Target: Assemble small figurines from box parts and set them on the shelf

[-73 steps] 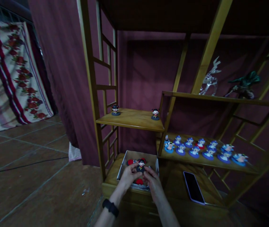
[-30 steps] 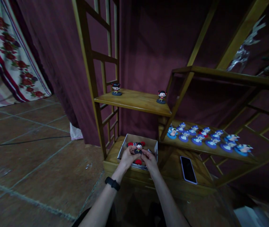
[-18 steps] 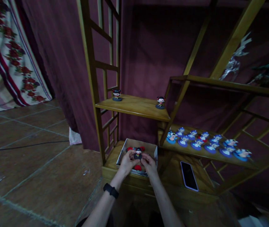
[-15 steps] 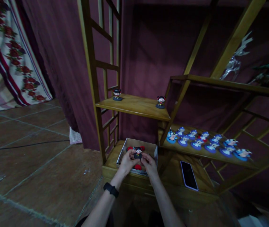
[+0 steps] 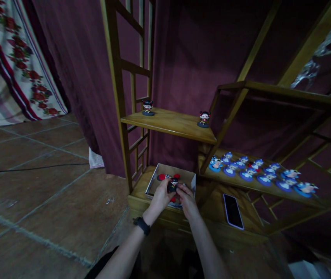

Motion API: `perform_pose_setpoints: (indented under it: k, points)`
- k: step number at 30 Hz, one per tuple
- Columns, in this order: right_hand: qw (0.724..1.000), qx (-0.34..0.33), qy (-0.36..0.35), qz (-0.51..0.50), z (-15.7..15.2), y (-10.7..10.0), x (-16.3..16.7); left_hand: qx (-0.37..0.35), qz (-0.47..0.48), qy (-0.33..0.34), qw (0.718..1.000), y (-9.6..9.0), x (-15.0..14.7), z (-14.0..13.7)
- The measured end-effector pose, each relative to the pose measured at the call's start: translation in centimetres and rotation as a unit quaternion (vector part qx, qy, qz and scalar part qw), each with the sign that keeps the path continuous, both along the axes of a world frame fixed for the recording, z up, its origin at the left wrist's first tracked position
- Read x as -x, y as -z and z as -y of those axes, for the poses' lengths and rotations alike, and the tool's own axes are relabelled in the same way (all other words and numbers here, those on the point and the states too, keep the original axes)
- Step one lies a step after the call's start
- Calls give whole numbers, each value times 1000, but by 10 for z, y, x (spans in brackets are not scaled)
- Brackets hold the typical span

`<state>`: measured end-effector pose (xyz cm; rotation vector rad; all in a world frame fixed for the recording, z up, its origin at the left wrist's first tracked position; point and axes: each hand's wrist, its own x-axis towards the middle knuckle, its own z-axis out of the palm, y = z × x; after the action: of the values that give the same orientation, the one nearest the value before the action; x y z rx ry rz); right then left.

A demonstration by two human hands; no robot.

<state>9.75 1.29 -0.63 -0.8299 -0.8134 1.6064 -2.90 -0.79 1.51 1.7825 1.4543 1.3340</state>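
1 black-haired figurine (image 5: 174, 183) is leaning slightly rightward above the open box (image 5: 187, 178) as I am pinching it low between the left hand (image 5: 161, 194) and the right hand (image 5: 188, 199), its long axis staying near upright, neither hand clearly nearer.

Figurine (image 5: 173, 184) between hands (image 5: 160, 196), over box (image 5: 184, 174); box below shelf (image 5: 171, 122), left of phone (image 5: 233, 211); two more figurines (image 5: 148, 108) at shelf's ends.

I can't tell whether I'm in a home or a showroom. I see a wooden display shelf (image 5: 169, 124) with figurines (image 5: 204, 119), a plum curtain (image 5: 75, 77) and brown floor tiles (image 5: 51, 209).
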Motion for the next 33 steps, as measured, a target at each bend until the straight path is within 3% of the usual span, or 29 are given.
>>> perform_pose_setpoints:
  k: [8, 19, 23, 33]
  points:
    - [999, 39, 24, -19, -8, 19, 0, -24, -198, 9, 980, 17, -5, -3]
    - [995, 63, 82, 2, -26, 40, -11, -52, -427, -35, 902, 24, -16, -11]
    - [995, 62, 81, 4, -28, 41, -15, -60, -436, -38, 897, 27, -19, -13]
    - [996, 41, 70, 29, -29, 39, -25, -46, -380, 4, 924, 16, -23, -8]
